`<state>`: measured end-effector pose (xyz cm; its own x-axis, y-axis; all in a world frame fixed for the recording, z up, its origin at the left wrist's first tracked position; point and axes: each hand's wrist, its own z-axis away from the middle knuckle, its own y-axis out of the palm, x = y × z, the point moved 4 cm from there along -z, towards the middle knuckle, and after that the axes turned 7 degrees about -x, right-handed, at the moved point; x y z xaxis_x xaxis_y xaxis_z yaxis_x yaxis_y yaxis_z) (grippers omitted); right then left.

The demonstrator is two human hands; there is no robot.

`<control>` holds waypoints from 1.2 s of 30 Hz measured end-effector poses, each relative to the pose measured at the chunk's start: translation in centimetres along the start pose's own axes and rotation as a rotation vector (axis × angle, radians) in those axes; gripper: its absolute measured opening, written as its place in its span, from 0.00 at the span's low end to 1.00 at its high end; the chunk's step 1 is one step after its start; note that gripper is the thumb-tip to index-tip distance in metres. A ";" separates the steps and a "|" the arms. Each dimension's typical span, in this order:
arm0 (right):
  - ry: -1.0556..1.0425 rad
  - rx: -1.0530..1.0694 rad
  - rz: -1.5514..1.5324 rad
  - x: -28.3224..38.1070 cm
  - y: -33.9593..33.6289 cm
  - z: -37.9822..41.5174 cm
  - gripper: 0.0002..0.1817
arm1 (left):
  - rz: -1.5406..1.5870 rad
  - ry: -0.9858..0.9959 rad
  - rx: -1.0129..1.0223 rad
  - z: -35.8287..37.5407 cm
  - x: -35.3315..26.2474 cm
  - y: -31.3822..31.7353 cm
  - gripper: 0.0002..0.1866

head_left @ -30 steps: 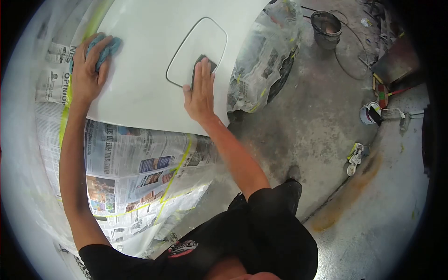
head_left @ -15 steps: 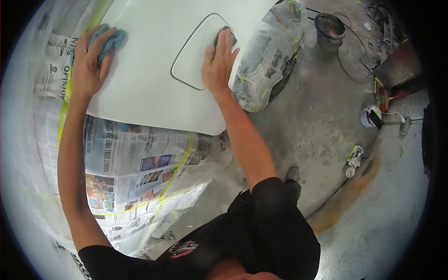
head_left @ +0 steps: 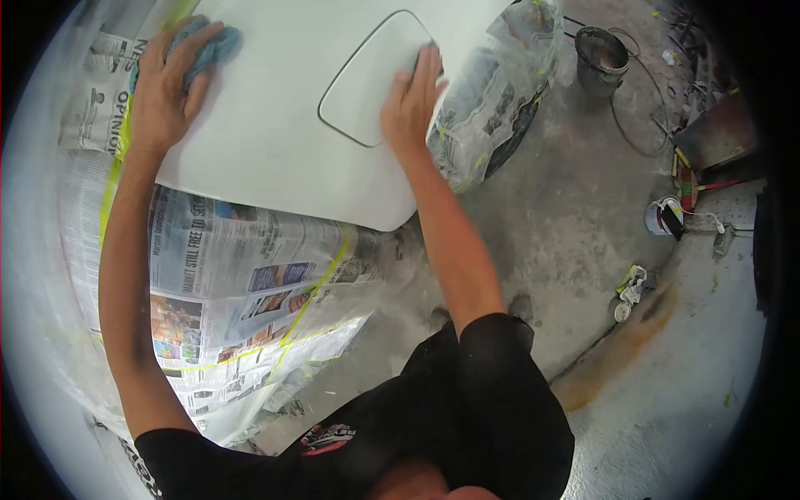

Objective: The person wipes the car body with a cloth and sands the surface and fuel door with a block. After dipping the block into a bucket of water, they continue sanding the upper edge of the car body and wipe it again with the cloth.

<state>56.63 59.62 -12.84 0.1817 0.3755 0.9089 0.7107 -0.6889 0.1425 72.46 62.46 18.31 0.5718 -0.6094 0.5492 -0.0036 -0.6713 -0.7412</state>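
A white car panel [head_left: 267,108] with a rounded fuel flap [head_left: 358,92] lies under both of my hands. My left hand [head_left: 162,96] rests at the panel's left edge, its fingers curled over a crumpled blue cloth [head_left: 204,57]. On the right side of the flap, my right hand [head_left: 410,112] presses a small dark pad [head_left: 439,62] against the surface, fingers extended and close together. Most of that pad is hidden beneath the fingers.
Newspaper [head_left: 225,258] and yellow tape mask the bodywork below the panel. Plastic and paper cover the wheel [head_left: 492,100]. A black bucket [head_left: 600,67], a hose, a white tub [head_left: 664,217] and a brush [head_left: 687,190] stand or lie on the concrete floor.
In the view, the panel and both hands have shifted slightly up. My right hand has also moved right, and less of the dark pad shows. The left hand keeps the cloth.
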 end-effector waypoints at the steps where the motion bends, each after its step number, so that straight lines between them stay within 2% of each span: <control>1: -0.043 -0.002 -0.078 1.3 0.0 -1.3 0.32 | -0.003 0.001 0.005 -0.1 0.0 0.0 0.25; 4: -0.139 0.117 -0.027 0.4 -1.3 -1.4 0.32 | -0.019 0.002 0.019 0.0 -0.1 0.0 0.24; 5: -0.162 0.148 0.076 -0.9 -1.9 -0.5 0.32 | -0.025 0.002 0.014 -0.2 0.0 0.0 0.24; 8: -0.076 0.080 0.106 -1.3 -1.3 0.3 0.33 | 0.000 0.022 -0.003 -0.2 0.0 -0.1 0.24; 11: -0.201 0.054 -0.005 3.3 0.3 -3.3 0.34 | 0.000 0.003 -0.003 -0.2 -0.1 -0.2 0.24; 13: -0.240 0.106 0.052 3.2 0.2 -2.7 0.36 | -0.006 0.003 0.002 -0.2 -0.1 -0.1 0.24; 15: -0.265 0.161 0.086 3.2 -0.3 -0.2 0.38 | -0.002 -0.004 0.005 -0.3 -0.1 -0.2 0.25; 17: -0.276 0.217 0.087 3.0 -0.4 5.8 0.40 | 0.004 -0.014 0.008 -0.2 -0.1 -0.2 0.25; 19: -0.286 0.216 0.098 3.5 -0.5 6.4 0.41 | -0.021 -0.024 0.008 -0.1 0.0 -0.1 0.25; 21: -0.304 0.173 0.135 3.3 0.3 3.8 0.42 | -0.018 -0.026 0.016 -0.2 -0.3 -0.2 0.25; 24: -0.169 0.124 0.119 4.3 1.0 -0.9 0.41 | 0.001 -0.010 0.006 -0.3 -0.4 -0.3 0.25; 25: -0.139 0.100 0.040 4.5 1.0 0.2 0.40 | 0.017 -0.017 0.008 -0.3 -0.4 -0.3 0.25; 29: -0.149 0.233 0.114 3.0 -0.2 8.0 0.39 | 0.032 -0.025 0.008 -0.5 -0.3 -0.4 0.25; 33: -0.213 0.100 0.098 4.2 0.8 -0.3 0.39 | 0.016 -0.008 0.007 -0.2 -0.2 -0.2 0.25; 36: -0.210 0.125 0.072 3.9 0.7 -0.8 0.39 | 0.016 -0.003 0.002 -0.2 0.0 -0.1 0.25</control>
<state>57.26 60.09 -8.84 0.3627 0.4578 0.8117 0.7668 -0.6415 0.0191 72.31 62.46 18.49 0.5741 -0.6190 0.5360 -0.0114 -0.6606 -0.7507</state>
